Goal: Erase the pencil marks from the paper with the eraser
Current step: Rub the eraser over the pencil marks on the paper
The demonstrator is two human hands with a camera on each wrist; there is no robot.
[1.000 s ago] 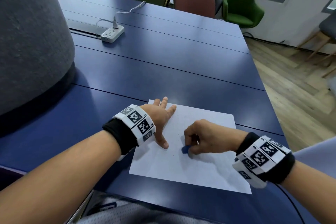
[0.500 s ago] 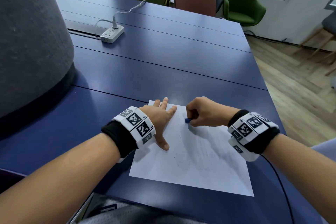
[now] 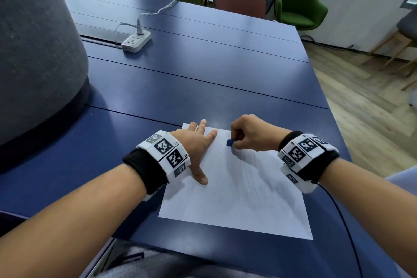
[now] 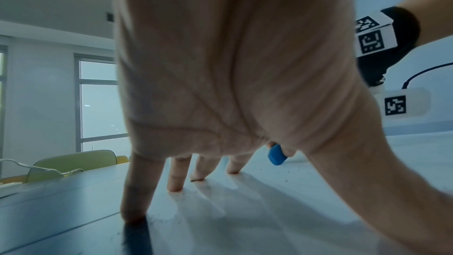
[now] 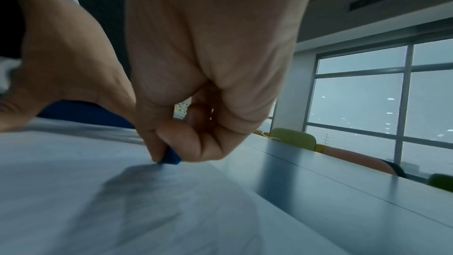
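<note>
Several chairs line the table beyond a power strip.

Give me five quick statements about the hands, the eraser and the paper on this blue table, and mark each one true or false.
1. The right hand pinches the blue eraser against the paper. True.
2. The left hand is lifted clear of the paper. False: its straight fingers press down on the sheet.
3. The eraser is near the paper's far edge. True.
4. The white power strip lies on the paper. False: it sits far off on the table, apart from the sheet.
5. The paper shows no eraser crumbs. False: small dark specks dot it near the left hand.
</note>
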